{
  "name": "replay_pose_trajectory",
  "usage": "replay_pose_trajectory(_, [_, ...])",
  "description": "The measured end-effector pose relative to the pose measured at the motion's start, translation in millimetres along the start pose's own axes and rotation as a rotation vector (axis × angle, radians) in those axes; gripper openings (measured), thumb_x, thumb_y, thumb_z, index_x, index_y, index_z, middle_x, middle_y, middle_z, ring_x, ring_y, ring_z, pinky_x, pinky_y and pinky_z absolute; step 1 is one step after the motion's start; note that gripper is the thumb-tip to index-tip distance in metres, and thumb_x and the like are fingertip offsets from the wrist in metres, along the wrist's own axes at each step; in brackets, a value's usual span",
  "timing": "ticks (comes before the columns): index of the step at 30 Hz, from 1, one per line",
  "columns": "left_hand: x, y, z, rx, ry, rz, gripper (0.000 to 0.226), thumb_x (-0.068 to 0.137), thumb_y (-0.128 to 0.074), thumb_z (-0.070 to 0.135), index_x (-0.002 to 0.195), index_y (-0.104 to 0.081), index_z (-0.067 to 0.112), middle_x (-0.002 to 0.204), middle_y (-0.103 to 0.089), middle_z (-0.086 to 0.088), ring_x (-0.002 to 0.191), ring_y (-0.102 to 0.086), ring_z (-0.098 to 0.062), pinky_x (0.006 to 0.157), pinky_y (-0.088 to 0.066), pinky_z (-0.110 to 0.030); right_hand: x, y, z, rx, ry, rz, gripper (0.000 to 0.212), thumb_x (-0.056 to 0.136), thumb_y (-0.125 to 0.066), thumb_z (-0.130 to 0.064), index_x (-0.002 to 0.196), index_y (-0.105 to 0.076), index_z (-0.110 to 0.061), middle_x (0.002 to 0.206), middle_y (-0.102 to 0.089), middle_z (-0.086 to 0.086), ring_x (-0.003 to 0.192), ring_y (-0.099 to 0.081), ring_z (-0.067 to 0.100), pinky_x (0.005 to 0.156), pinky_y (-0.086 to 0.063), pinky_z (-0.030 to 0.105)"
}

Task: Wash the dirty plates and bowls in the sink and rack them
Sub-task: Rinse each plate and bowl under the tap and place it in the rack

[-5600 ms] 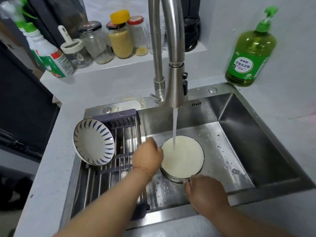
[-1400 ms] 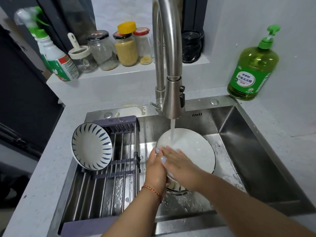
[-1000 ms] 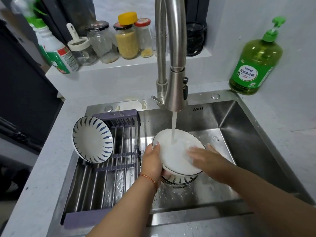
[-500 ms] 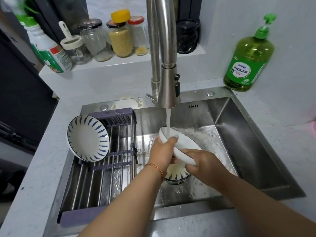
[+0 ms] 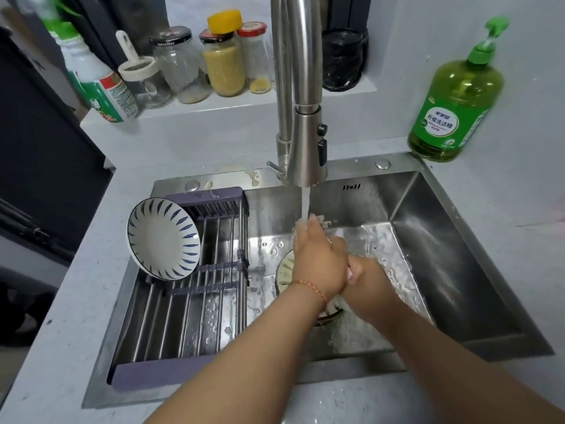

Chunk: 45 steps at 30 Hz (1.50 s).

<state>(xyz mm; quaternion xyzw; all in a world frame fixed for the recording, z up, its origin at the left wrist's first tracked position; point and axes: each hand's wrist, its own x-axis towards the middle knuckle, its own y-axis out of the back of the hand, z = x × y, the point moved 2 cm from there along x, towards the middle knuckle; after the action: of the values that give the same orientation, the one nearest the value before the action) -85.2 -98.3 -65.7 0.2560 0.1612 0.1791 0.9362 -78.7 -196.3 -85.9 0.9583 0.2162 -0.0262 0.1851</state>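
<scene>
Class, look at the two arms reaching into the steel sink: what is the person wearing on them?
Both forearms are bare, with no sleeves or gloves showing. The left hand has a thin red-and-orange braided thread bracelet around its wrist. The right hand wears nothing visible.

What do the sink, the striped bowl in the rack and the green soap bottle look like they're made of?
Sink: likely brushed stainless steel, grey with a dull metallic sheen.
Bowl: probably glazed ceramic, glossy white with blue painted strokes.
Soap bottle: seemingly clear green plastic, liquid visible through it, with a plastic pump.
</scene>
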Motion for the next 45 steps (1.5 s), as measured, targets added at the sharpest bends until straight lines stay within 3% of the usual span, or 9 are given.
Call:
replay_pose_trajectory(5, [36.4,21.1,1.6,-0.115,0.171,-0.096,0.031,0.101,-0.039,0.018,0.118,-0.058,0.001,0.113,-0.060,-0.017,0.108,-0.055,-0.032,0.098,-0.043,-0.039,-11.7,0.8,-10.7,0.054,-0.045,-0.003,0.027,0.077,-0.067,0.002,0.062,-0.059,-0.018,0.047,-0.052,-0.010,0.040,-0.046,-0.002,0.042,-0.036,0.010])
replay_pose_trajectory(9, [39.4,29.4,-3.1,-0.517,0.421,-0.055,0.038,0.103,-0.029,0.042,0.083,-0.053,0.019,0.074,-0.049,-0.003,0.068,-0.047,-0.019,0.073,-0.042,-0.031,-6.9,10.2,-24.9,0.234,-0.066,0.098,0.019,0.079,-0.068,-0.001,0.075,-0.067,-0.019,0.065,-0.065,0.000,0.053,-0.060,0.002,0.045,-0.044,0.013])
replay_pose_trajectory(13, [43.2,12.1,-29.6,-0.564,0.457,-0.030,0.085,0.076,-0.022,0.082,0.131,-0.050,0.023,0.125,-0.061,-0.008,0.115,-0.056,-0.028,0.105,-0.039,-0.045,5.4,17.6,-30.0,0.470,-0.147,0.190,0.009,0.082,-0.066,-0.005,0.086,-0.070,-0.011,0.081,-0.073,0.007,0.072,-0.070,0.015,0.054,-0.055,0.027])
replay_pose_trajectory(19, [43.6,-8.2,-61.9,-0.738,0.545,-0.044,0.084,0.064,-0.044,0.085,0.118,-0.061,0.022,0.106,-0.072,-0.006,0.092,-0.069,-0.028,0.087,-0.053,-0.044,29.3,18.6,-20.1,0.886,-0.307,0.244,0.019,0.087,-0.060,-0.009,0.105,-0.066,-0.006,0.095,-0.073,0.014,0.087,-0.071,0.026,0.065,-0.056,0.034])
replay_pose_trajectory(24, [34.9,10.1,-56.8,-1.075,0.531,-0.074,0.041,0.097,-0.050,0.044,0.124,-0.062,0.016,0.113,-0.071,-0.009,0.101,-0.068,-0.028,0.083,-0.057,-0.046,42.2,11.1,2.7,1.217,-0.468,0.157,0.038,0.089,-0.057,-0.020,0.126,-0.057,-0.008,0.115,-0.068,0.015,0.107,-0.064,0.032,0.089,-0.050,0.048])
replay_pose_trajectory(30, [39.3,35.0,-59.4,-1.293,0.464,-0.092,0.039,0.096,-0.052,0.031,0.129,-0.057,0.011,0.121,-0.066,-0.018,0.103,-0.065,-0.036,0.083,-0.053,-0.053,42.0,-6.1,15.2,1.422,-0.534,0.082,0.038,0.094,-0.047,-0.024,0.129,-0.054,-0.010,0.116,-0.067,0.016,0.109,-0.062,0.033,0.080,-0.053,0.049])
replay_pose_trajectory(39, [35.0,38.5,-58.9,-1.130,0.480,-0.082,0.031,0.084,-0.063,0.005,0.115,-0.062,-0.002,0.111,-0.068,-0.024,0.098,-0.066,-0.039,0.081,-0.054,-0.058,50.0,-7.4,18.9,1.201,-0.567,0.093,0.038,0.091,-0.048,-0.020,0.125,-0.059,-0.007,0.118,-0.066,0.016,0.111,-0.062,0.033,0.095,-0.048,0.053])
replay_pose_trajectory(42, [34.2,34.7,-59.5,-1.172,0.480,-0.028,0.021,0.085,-0.061,0.006,0.106,-0.064,0.003,0.107,-0.068,-0.022,0.094,-0.065,-0.037,0.080,-0.053,-0.058,52.7,-5.3,15.9,0.847,-0.493,0.219,0.037,0.095,-0.052,-0.026,0.129,-0.055,-0.010,0.123,-0.064,0.012,0.109,-0.062,0.028,0.093,-0.051,0.045])
replay_pose_trajectory(45, [33.0,32.4,-60.6,-1.224,0.471,0.056,0.035,0.080,-0.066,0.007,0.114,-0.063,0.001,0.113,-0.067,-0.023,0.102,-0.064,-0.043,0.080,-0.051,-0.065,45.2,-4.1,10.7,0.219,-0.252,0.245,0.050,0.099,-0.043,-0.032,0.146,-0.033,-0.020,0.148,-0.035,0.003,0.132,-0.038,0.020,0.109,-0.032,0.034])
